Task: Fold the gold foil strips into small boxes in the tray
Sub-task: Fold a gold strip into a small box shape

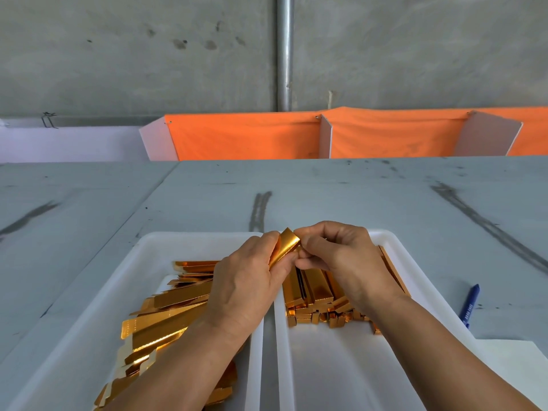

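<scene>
Two white trays lie nearest. The left tray (166, 241), at 7 o'clock, holds a heap of flat gold strips (166, 315), and the right tray (326, 366), at 5 o'clock, holds folded boxes (317, 292). Both heaps overlap too much to count. Over the trays' far ends, at 12 o'clock, the left hand (249, 280) and right hand (338, 256) both pinch one strip (286, 247). If the smooth foil slips, I think the crease can go crooked. One blue pen (470, 305) lies at 3 o'clock.

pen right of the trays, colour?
Blue pen, on the table; the head view shows it.
</scene>
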